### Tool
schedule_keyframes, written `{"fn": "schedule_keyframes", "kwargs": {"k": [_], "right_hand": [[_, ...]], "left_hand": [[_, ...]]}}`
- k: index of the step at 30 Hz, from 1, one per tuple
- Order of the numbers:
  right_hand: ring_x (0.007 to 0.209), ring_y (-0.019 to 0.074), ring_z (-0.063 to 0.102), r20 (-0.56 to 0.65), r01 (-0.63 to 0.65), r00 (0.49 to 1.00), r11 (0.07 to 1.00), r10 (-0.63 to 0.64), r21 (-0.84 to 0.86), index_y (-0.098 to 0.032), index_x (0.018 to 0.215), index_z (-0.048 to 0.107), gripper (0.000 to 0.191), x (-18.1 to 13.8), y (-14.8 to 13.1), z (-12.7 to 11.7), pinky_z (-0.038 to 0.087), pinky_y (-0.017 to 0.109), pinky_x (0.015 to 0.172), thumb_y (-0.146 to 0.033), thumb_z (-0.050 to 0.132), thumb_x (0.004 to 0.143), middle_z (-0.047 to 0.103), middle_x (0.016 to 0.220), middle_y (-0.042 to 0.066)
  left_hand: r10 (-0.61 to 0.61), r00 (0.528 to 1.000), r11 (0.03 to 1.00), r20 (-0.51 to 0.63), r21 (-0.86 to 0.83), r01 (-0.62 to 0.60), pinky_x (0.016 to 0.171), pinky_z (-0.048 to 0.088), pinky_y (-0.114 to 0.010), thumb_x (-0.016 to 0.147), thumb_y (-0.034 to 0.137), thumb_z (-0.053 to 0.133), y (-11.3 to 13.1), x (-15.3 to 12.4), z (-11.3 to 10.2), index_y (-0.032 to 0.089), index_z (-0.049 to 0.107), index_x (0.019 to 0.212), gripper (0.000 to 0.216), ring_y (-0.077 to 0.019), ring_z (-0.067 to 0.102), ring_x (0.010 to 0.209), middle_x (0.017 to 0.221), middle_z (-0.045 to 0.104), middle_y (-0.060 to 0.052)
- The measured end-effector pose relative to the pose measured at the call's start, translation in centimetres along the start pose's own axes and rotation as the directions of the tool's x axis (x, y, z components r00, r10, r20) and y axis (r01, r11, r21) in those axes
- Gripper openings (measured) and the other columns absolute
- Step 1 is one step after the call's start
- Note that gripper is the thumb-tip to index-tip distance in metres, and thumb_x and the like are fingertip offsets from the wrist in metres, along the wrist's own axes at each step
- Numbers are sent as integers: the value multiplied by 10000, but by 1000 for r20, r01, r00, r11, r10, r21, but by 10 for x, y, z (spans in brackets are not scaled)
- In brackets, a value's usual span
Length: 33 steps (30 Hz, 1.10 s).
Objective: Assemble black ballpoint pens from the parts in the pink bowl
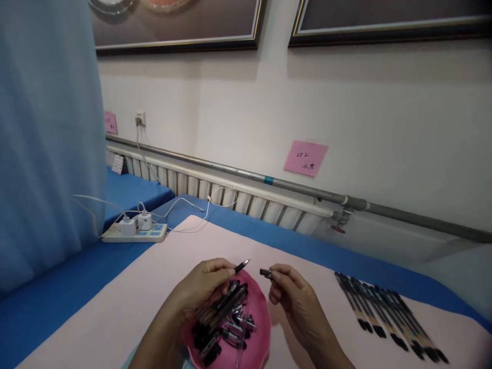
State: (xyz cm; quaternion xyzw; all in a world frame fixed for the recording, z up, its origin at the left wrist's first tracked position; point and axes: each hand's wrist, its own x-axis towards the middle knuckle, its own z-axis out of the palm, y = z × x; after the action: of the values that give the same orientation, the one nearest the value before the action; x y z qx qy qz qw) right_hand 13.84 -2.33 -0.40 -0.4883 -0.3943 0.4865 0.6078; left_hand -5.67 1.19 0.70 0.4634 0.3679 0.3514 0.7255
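Between the closed fingers of my left hand [207, 284] is an uncapped pen [241, 266], its metal tip pointing up and to the right. My right hand [294, 297] pinches a black pen cap [265, 273], held a short gap away from the tip. Below my hands stands a pink bowl [263, 328] with pens [223, 307], black caps and clear plastic pen parts in it. My left wrist and hand hide part of the bowl's left side. To the right, a row of capped pens [388, 315] lies side by side on the pink sheet.
The pink sheet [126, 297] covers part of a blue bed surface [49, 307]. A power strip [149, 236] with white chargers and cables lies at the left, near a blue curtain [49, 128]. Behind run a radiator [215, 189] and a metal pipe [238, 171] along the wall.
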Motion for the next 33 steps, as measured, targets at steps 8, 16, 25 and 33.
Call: {"fn": "schedule_keyframes", "kwargs": {"k": [8, 16, 25, 33], "right_hand": [[460, 95, 413, 32, 1, 999, 999, -2, 40, -165, 712, 607, 229, 0, 2, -2, 326, 233, 465, -363, 712, 658, 467, 490, -56], [451, 77, 378, 60, -12, 998, 999, 10, 34, -170, 657, 591, 173, 0, -1, -5, 291, 226, 463, -317, 681, 645, 459, 518, -60], [489, 98, 396, 127, 41, 992, 973, -12, -227, -179, 633, 594, 118, -11, -13, 6, 309, 234, 489, -289, 633, 650, 480, 512, -54], [460, 91, 382, 187, -24, 979, 957, 81, -290, -184, 608, 547, 133, -14, -17, 7, 283, 231, 478, -290, 600, 668, 449, 471, -74]], "left_hand": [[-34, 994, 985, 106, 169, 16, 377, 138, -196, 711, 391, 632, -6, -2, 5, 169, 627, 711, 222, -44, 282, 357, 489, 464, 54], [-46, 991, 979, 127, 204, 20, 395, 167, -193, 715, 364, 618, -6, -4, 3, 176, 657, 762, 197, -59, 310, 389, 511, 470, 42], [-56, 994, 961, 92, 274, 29, 363, 165, -187, 697, 315, 595, -1, -6, 12, 177, 635, 716, 145, -58, 295, 362, 458, 453, 54], [11, 990, 969, 141, 244, -45, 397, 216, -195, 677, 303, 594, -17, 3, 13, 190, 639, 711, 126, -78, 357, 385, 474, 489, 45]]}}
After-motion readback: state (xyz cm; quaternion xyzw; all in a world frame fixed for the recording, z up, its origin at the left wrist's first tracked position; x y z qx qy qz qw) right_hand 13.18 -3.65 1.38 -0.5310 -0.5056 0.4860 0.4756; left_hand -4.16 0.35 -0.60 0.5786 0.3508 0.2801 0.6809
